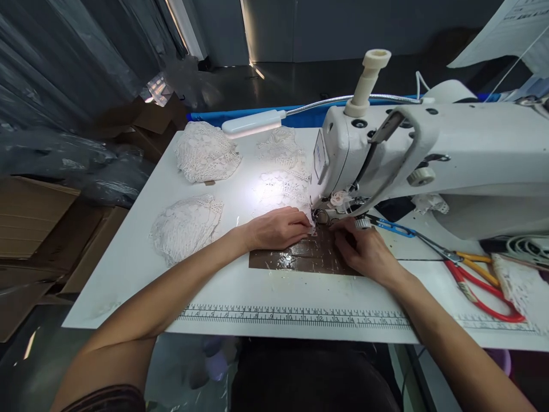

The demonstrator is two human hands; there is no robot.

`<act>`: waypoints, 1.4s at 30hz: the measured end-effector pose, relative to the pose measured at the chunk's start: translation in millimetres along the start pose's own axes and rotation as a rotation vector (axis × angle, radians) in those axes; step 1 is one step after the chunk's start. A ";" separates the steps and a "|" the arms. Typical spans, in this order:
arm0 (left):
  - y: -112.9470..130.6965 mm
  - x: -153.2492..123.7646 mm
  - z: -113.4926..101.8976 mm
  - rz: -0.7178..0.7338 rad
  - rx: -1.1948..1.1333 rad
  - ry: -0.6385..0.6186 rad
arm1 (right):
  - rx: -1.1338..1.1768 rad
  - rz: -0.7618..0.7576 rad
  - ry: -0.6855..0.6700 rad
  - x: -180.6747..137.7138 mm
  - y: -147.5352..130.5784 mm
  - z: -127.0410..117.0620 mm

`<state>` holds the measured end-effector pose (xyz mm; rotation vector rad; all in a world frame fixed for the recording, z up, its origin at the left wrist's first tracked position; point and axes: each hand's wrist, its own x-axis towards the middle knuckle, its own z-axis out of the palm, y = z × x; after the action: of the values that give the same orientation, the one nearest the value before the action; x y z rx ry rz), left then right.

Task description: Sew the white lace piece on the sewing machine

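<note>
White lace piece (pixel 309 220) at needle of white sewing machine (pixel 386 154), mid-stitch.
Left hand (pixel 278 228) flat, right hand (pixel 364 252) curled, both pressing it; three lace stacks (pixel 186 226) left of machine.

Printed ruler scale (pixel 295 316) along the near edge of the white table (pixel 128 269): tick marks with numerals in ascending order left to right, about 3 at the left end up to 17 at the right, the lowest ones partly hidden by the left forearm. Paper sheet (pixel 510 28) at the upper right corner: lines of dark print, too small to read. Label plate (pixel 319 155) on the end face of the sewing machine (pixel 450 149): lettering illegible.
</note>
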<state>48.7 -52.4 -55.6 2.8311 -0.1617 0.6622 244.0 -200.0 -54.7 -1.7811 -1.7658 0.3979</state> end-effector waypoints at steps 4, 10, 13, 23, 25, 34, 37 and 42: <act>-0.5 3.0 1.7 -0.126 -0.130 0.129 | -0.059 -0.111 0.010 -2.5 2.7 2.7; 3.3 7.3 1.0 -0.334 -0.147 0.298 | -0.140 -0.179 -0.012 -5.3 -6.5 8.5; 4.7 6.9 2.3 -0.273 -0.155 0.238 | -0.249 -0.248 -0.070 -4.7 -13.6 11.7; 3.8 1.0 -0.2 -0.071 -0.002 0.009 | -0.195 -0.315 -0.058 -6.5 -8.4 12.4; 4.4 1.0 0.8 -0.072 0.025 0.013 | -0.165 -0.305 -0.060 -7.4 -8.3 12.8; 5.2 0.1 6.3 -0.067 0.083 0.040 | 0.110 -0.019 -0.097 5.2 1.5 -10.5; 4.9 -0.3 6.7 -0.059 0.098 0.043 | 0.117 0.047 -0.082 12.8 6.8 -15.2; 7.6 0.5 5.3 -0.026 0.160 0.069 | -0.085 -0.113 -0.098 7.9 4.4 -1.8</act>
<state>50.2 -61.2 -58.5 2.9514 -0.0619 0.7994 249.2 -192.5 -54.4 -1.7357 -1.9674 0.3745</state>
